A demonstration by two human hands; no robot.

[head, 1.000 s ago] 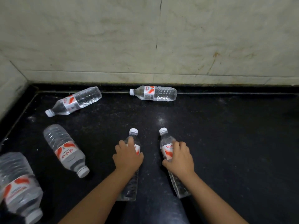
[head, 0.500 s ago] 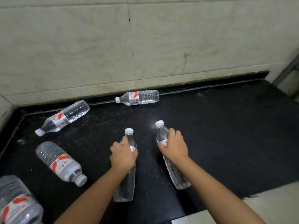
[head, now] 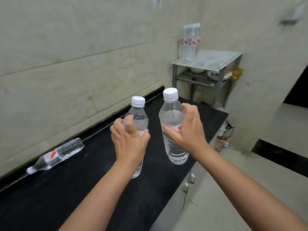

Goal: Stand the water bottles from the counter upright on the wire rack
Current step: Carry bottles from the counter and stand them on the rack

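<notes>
Stretching away beneath and ahead of both hands: a long black counter (head: 50,197) running along a pale tiled wall (head: 66,55). Standing well beyond the right hand, at the counter's far end: a grey metal rack (head: 206,62), its lower shelf carrying bowls, blurred and hard to make out. Waiting upright on the rack's top, far from either hand: a tight cluster of water bottles (head: 189,41) with red labels.

Gripping one clear bottle each, raised above the counter and nearly upright, white caps pointing up. Wrapping round the middle of the left-hand bottle (head: 139,117): the left hand (head: 130,142), fingers and thumb curling over the label, bottle base showing just below the wrist. Clasping the right-hand bottle (head: 171,117): the right hand (head: 190,130), thumb crossing the front of the label, fingers curving round the far side. Sitting just beside each other without touching: the two held bottles.

Lying on its side well to the left of the left hand, close against the wall: one more bottle (head: 56,155), cap pointing towards the near left.
</notes>
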